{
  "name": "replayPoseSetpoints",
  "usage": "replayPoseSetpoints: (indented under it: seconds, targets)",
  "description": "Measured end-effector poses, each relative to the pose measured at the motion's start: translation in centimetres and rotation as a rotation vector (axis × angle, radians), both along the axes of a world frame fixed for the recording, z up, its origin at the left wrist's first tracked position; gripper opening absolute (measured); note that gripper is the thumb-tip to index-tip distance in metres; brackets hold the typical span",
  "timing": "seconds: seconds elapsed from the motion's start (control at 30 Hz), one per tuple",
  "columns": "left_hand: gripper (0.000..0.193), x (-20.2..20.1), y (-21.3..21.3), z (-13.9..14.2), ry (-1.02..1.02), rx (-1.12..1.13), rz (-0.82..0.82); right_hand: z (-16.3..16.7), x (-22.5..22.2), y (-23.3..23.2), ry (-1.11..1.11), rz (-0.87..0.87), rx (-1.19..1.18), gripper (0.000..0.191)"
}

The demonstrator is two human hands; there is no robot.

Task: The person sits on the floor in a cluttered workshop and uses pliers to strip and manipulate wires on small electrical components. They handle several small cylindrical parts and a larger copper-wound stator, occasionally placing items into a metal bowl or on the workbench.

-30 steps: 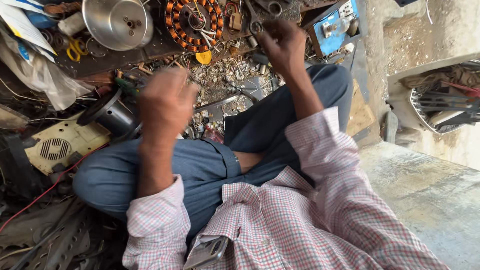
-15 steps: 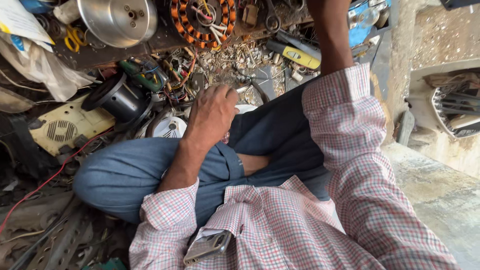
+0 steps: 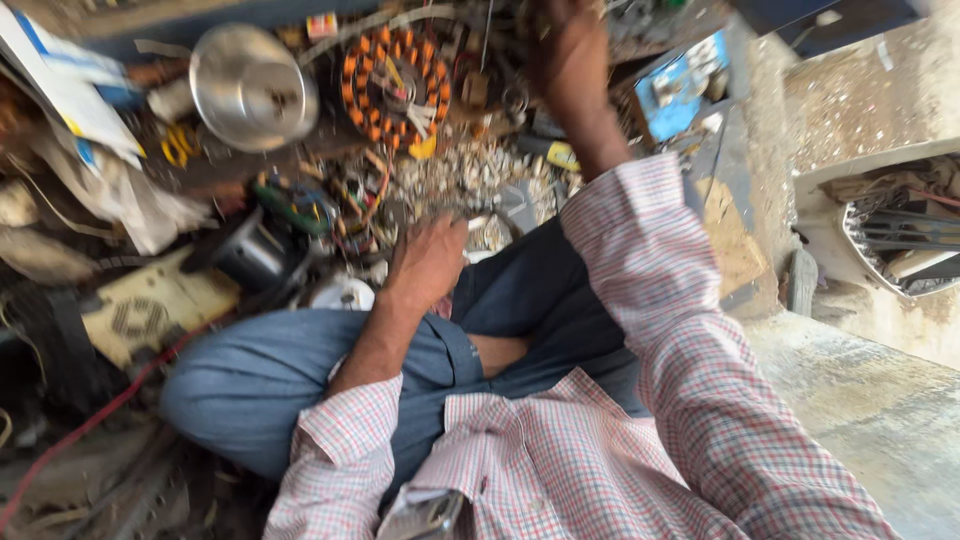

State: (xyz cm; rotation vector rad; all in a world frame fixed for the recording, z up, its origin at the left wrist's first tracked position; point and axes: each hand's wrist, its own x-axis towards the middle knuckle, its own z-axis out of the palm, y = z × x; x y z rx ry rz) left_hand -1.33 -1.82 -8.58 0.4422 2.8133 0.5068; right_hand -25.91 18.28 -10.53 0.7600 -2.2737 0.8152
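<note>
My right hand (image 3: pixel 568 60) reaches to the far side of the clutter, just right of the orange-coiled stator (image 3: pixel 393 85); blur hides whether its fingers grip anything. My left hand (image 3: pixel 428 262) rests nearer, knuckles up, fingers curled loosely among small metal scraps (image 3: pixel 455 180), holding nothing I can see.

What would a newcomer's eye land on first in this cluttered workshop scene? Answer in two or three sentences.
The orange copper-wound coil ring at top centre stands out, with a shiny round metal cover to its left. The right hand reaches into the parts beside the ring, while the left hand rests low among the scattered small parts.
</note>
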Motion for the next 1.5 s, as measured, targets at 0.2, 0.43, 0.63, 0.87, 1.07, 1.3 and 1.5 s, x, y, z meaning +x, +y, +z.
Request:
replayPoseSetpoints:
  seconds: [0.2,0.43,0.63,0.87,1.07,1.3,1.5]
  targets:
    - [0.015,-0.4,0.0,-0.7,-0.033,-0.016,-0.001,0.0,3.0,-2.8,-0.235,0.076,0.288,0.014]
    - [0.029,-0.7,0.4,1.5,-0.182,-0.103,0.008,1.8,4.0,-3.9,-0.277,-0.03,0.532,0.025]
    - [0.029,-0.9,-0.1,0.4,-0.114,-0.076,0.002,2.7,3.6,-2.5,-0.098,0.056,0.218,0.024]
    - [0.031,-0.9,0.1,-0.3,-0.088,-0.038,-0.017,3.3,4.0,-2.2,-0.164,-0.104,0.159,0.02]
    - [0.025,-0.1,-0.1,-0.9,-0.015,-0.066,0.001,3.7,5.2,-3.9,-0.392,-0.178,0.282,0.039]
    - [0.016,-0.2,-0.1,-1.5,0.022,-0.085,0.013,3.4,5.1,-5.2,-0.435,-0.242,0.241,0.046]
    - [0.017,-0.5,0.2,-1.3,-0.003,-0.119,-0.016,2.1,4.7,-4.0,-0.49,-0.251,0.243,0.028]
